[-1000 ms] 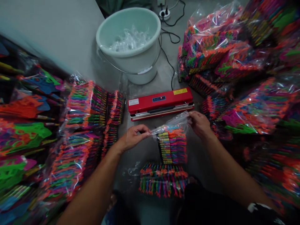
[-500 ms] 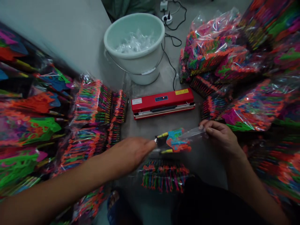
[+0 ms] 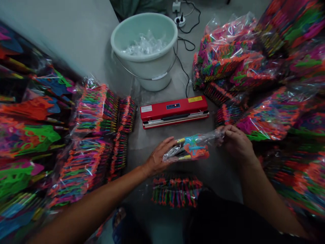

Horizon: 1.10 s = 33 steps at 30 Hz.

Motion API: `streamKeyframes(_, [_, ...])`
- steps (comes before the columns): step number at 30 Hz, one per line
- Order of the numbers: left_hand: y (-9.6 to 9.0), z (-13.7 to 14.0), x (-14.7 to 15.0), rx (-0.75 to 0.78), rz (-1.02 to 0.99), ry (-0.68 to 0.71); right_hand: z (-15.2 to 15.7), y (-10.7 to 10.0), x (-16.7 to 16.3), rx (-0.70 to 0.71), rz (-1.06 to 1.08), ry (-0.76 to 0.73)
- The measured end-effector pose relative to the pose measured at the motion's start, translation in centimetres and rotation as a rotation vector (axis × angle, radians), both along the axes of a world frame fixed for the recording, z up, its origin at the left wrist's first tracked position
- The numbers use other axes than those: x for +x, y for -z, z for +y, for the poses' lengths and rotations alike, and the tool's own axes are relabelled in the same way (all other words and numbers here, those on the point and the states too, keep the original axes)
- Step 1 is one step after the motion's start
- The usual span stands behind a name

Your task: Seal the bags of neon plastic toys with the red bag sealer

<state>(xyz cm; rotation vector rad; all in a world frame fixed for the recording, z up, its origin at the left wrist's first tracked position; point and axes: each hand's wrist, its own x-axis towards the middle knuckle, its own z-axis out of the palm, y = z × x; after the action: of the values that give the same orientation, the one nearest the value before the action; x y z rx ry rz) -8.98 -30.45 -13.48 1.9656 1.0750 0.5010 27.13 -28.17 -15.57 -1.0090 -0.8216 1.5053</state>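
A clear plastic bag (image 3: 196,148) is stretched between my hands, with blue and orange plastic pieces inside that look like toy guns with yellow and black ends. My left hand (image 3: 162,154) grips its left end, fingers above and thumb below. At the right, my right hand (image 3: 236,139) pinches the gathered, crumpled end of the bag. Just beyond the bag lies a red heat sealer (image 3: 175,112) with a small light lit on its panel. Below the bag, close to my legs, sits a row of packed colourful toys (image 3: 177,191).
A pale bucket (image 3: 144,67) holding crumpled clear bags (image 3: 146,45) stands behind the sealer. A black cord (image 3: 185,73) runs back towards a white socket (image 3: 179,21). Bagged toys are piled at left (image 3: 91,108) and right (image 3: 228,57).
My left hand, blurred earlier, has shifted from the toys' tips to wrap around the bag's left end. The toys now sit inside the bag along its length. My right hand keeps its pinch.
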Motion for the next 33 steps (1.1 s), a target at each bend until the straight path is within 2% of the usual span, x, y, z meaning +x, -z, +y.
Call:
streamKeyframes(2, [0.3, 0.3, 0.9, 0.042, -0.077, -0.076, -0.1, 0.5, 0.2, 0.003, -0.05, -0.02])
streamKeyframes(7, [-0.2, 1.2, 2.6, 0.078, -0.213, -0.239, 0.2, 1.6, -0.6, 0.075, -0.342, -0.224])
streamKeyframes(11, [-0.5, 1.1, 3.7, -0.006, -0.32, -0.343, 1.7, 2.9, -2.1, 0.105, -0.34, -0.159])
streamKeyframes(15, [0.1, 2.1, 4.1, -0.136, -0.358, -0.558, 4.4, 5.1, -4.0, 0.045, -0.201, -0.014])
streamKeyframes(17, [1.1, 3.4, 4.1, -0.219, -0.448, -0.699, 5.8, 6.3, -5.3, -0.048, -0.103, 0.009])
streamKeyframes(20, [3.4, 5.7, 3.9, -0.468, -0.637, -0.897, 7.6, 7.9, -7.5, -0.297, 0.019, 0.061])
streamKeyframes(22, [5.1, 7.0, 3.6, -0.651, -0.705, -1.02, 8.5, 8.8, -8.9, -0.447, 0.024, 0.118])
streamKeyframes(24, [6.8, 8.1, 3.4, -0.739, -0.735, -1.149, 9.2, 9.5, -10.0, -0.542, 0.026, 0.158])
streamKeyframes(28, [9.3, 10.2, 3.3, -0.672, -0.771, -1.394, 10.3, 10.1, -11.4, -0.65, 0.073, 0.201])
streamKeyframes(31, [9.8, 12.0, 3.7, -0.618, -0.791, -1.564, 11.1, 9.9, -11.8, -0.732, 0.068, 0.238])
streamKeyframes(33, [9.6, 13.2, 4.0, -0.607, -0.831, -1.631, 11.5, 9.8, -12.0, -0.734, 0.062, 0.241])
